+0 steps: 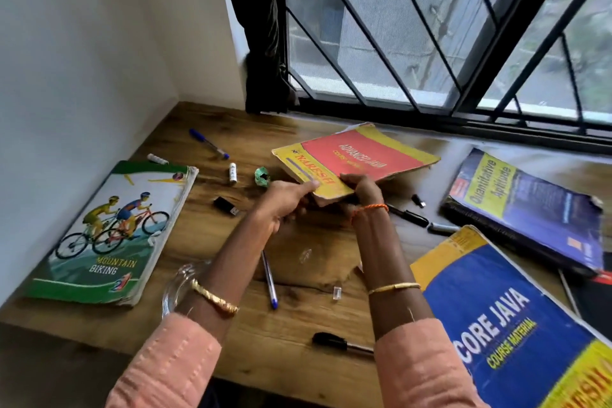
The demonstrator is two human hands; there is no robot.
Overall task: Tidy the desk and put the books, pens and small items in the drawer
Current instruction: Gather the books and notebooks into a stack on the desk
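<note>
Both hands grip the near edge of a red and yellow Advanced Java book (364,152), which is tilted up off the wooden desk (291,325). My left hand (284,205) holds its near left corner and my right hand (362,190) holds the near edge beside it. A green Mountain Biking book (109,232) lies flat at the left. A blue Core Java book (510,321) lies at the right front, and a Quantitative Aptitude book (526,209) lies behind it. Pens lie scattered: a blue one (208,143) at the back, another (269,278) between my forearms, a black one (341,343) near the front edge.
Small items lie around the books: a white tube (232,173), a crumpled green scrap (261,175), a black USB stick (226,206), a black marker (408,215), a grey pen (442,228), a clear cap (337,292). A white wall bounds the left; a barred window (430,43) runs along the back.
</note>
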